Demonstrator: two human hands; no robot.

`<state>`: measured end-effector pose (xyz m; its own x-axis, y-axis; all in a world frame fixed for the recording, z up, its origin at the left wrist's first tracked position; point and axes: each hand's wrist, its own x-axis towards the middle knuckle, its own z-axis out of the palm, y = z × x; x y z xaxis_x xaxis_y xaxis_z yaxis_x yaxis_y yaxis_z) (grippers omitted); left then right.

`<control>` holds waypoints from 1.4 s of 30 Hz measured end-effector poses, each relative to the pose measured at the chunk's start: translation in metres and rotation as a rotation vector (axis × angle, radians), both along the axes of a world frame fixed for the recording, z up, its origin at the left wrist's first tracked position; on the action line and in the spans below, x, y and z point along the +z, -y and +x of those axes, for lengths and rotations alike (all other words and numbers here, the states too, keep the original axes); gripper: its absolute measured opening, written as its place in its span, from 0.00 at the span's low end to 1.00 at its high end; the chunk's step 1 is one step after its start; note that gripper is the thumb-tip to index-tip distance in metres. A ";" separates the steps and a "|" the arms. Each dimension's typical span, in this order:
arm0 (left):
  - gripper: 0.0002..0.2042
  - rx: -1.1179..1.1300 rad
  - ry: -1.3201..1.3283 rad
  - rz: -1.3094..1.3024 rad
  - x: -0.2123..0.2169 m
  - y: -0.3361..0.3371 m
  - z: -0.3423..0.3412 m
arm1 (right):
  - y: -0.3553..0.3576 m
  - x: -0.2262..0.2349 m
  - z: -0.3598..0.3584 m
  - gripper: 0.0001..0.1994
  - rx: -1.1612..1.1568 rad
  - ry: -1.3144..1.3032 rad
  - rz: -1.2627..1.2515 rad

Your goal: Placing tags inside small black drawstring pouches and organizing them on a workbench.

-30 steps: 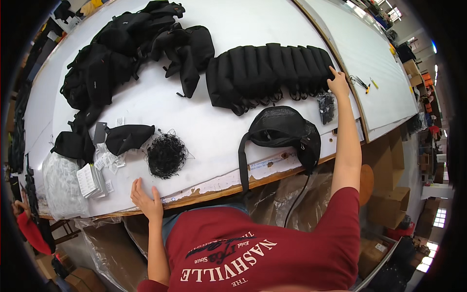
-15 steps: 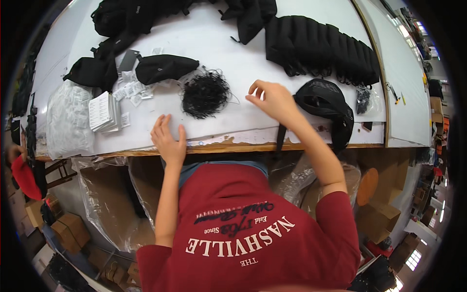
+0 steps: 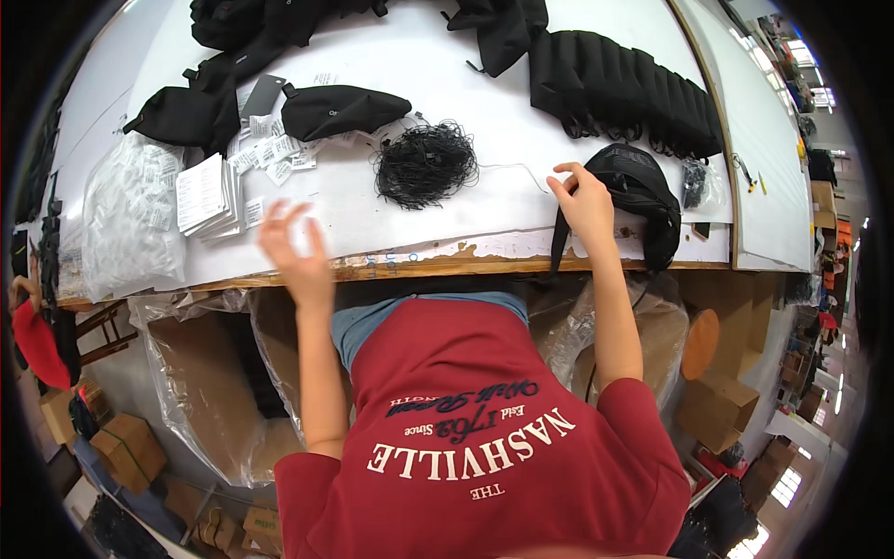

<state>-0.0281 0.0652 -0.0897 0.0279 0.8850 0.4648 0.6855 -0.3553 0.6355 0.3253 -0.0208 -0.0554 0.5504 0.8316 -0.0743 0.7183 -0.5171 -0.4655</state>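
Observation:
My right hand (image 3: 589, 200) is closed in a pinch, with a thin string (image 3: 515, 166) stretching from its fingertips back to a tangled heap of black strings (image 3: 426, 166) on the white table (image 3: 466, 219). My left hand (image 3: 296, 250), a little blurred, is held at the table's front edge with fingers apart and nothing in it. Close to it stands a stack of white printed cards (image 3: 207, 197). Beyond lie loose small white labels (image 3: 270, 149) and a black waist bag (image 3: 343, 112).
A clear plastic bag of labels (image 3: 135, 214) lies at the left. On the right are a black mesh-topped bag (image 3: 638, 196), a row of black bags (image 3: 624, 88) and a small plastic packet (image 3: 697, 182). More black bags (image 3: 256, 33) lie at the back. Plastic-lined cartons (image 3: 205, 373) stand below.
My right hand has moved right, away from the heap, drawing out the string. My left hand has lifted and shifted slightly left. The view has shifted a little.

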 end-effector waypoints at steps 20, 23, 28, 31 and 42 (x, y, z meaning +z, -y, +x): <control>0.20 0.223 -0.308 -0.442 0.044 -0.104 -0.098 | -0.025 0.037 0.029 0.05 0.230 -0.755 0.706; 0.15 0.285 -0.375 -0.311 0.048 -0.108 -0.109 | -0.050 0.068 0.022 0.06 0.255 -1.201 0.759; 0.09 0.219 -0.250 0.206 0.058 -0.072 -0.082 | -0.073 0.098 0.003 0.07 0.365 -1.163 0.741; 0.10 -0.176 -0.327 0.290 0.048 -0.003 -0.044 | -0.069 0.107 -0.009 0.09 0.345 -0.943 0.713; 0.12 -0.226 0.123 -0.536 -0.001 0.051 0.016 | -0.038 0.060 -0.062 0.13 0.438 -1.088 0.465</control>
<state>-0.0120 0.0145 -0.0908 0.2173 0.9755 -0.0331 0.5402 -0.0919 0.8365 0.2629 0.0167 0.0048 0.0603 0.9976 0.0331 -0.0805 0.0379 -0.9960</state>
